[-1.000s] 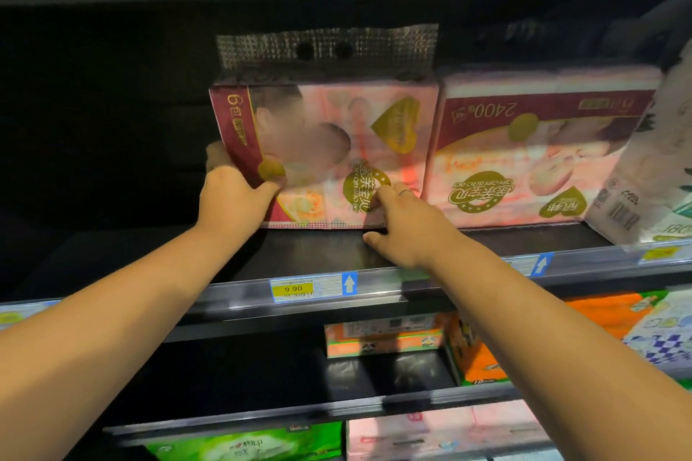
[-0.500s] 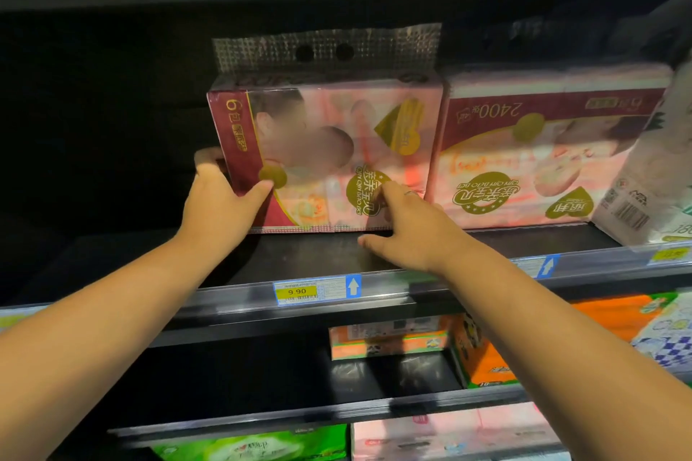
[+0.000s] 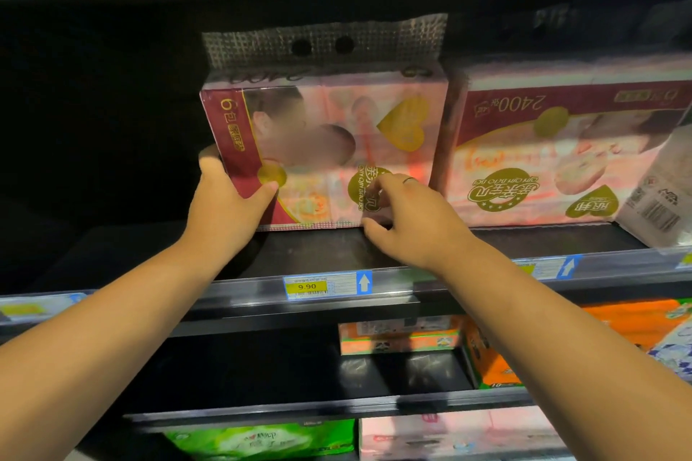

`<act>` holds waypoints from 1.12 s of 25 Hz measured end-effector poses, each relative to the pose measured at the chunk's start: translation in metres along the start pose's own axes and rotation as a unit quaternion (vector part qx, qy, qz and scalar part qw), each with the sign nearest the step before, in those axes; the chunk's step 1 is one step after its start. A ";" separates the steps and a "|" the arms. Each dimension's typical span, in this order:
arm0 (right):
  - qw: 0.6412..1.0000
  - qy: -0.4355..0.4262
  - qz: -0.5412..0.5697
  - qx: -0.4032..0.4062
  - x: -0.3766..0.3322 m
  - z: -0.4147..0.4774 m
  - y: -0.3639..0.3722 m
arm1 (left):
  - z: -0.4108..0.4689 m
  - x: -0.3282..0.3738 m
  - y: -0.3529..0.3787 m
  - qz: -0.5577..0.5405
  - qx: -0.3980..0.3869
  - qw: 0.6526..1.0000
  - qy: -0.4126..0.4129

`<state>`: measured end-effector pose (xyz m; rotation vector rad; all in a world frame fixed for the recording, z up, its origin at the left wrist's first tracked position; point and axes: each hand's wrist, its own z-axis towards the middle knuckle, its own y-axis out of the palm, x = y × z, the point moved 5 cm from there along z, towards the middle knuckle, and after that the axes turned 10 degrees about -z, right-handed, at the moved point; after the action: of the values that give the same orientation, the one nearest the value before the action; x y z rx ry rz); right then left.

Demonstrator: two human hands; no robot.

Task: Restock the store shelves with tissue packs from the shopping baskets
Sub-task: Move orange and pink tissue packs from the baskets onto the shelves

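Note:
A pink and red tissue pack (image 3: 337, 131) with a clear perforated handle flap stands upright on the dark upper shelf (image 3: 318, 251). My left hand (image 3: 224, 206) grips its lower left corner, with the thumb on the front and the fingers behind. At the pack's lower right front, my right hand (image 3: 412, 221) touches it with loosely bent fingers, the thumb near the bottom edge. A second pink pack (image 3: 561, 146) stands upside down just to the right, a narrow dark gap between the two.
A white pack (image 3: 659, 191) leans at the far right of the shelf. A 9.90 price tag (image 3: 318, 286) sits on the shelf rail. Orange boxes (image 3: 397, 337) lie on the shelf below, and green (image 3: 262, 442) and pink (image 3: 449, 434) packs lower still. Left of the pack the shelf is dark.
My right hand's fingers have gone from pressing flat on the pack's front to loosely bent. The left hand keeps its grip on the corner. The pack has barely moved.

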<state>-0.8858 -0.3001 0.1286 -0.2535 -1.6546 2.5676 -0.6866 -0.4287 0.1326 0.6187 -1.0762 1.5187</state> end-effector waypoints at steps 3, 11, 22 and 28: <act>1.000 0.014 -0.012 -0.018 0.005 0.009 0.002 | 0.010 0.001 0.002 0.051 -0.023 0.998 0.018; 0.985 0.049 -0.092 -0.138 0.014 0.022 0.020 | 0.034 -0.002 0.036 0.203 -0.085 0.975 0.019; 0.968 0.067 -0.098 -0.221 0.018 0.041 0.039 | 0.060 -0.018 0.048 0.179 -0.067 0.978 -0.085; 0.966 0.084 -0.075 -0.232 0.019 0.040 0.040 | 0.055 -0.018 0.043 0.170 -0.084 0.979 -0.069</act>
<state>-0.9107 -0.3495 0.1065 -0.3455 -2.0931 1.9630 -0.7329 -0.4840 0.1298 0.4422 -1.4583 1.6708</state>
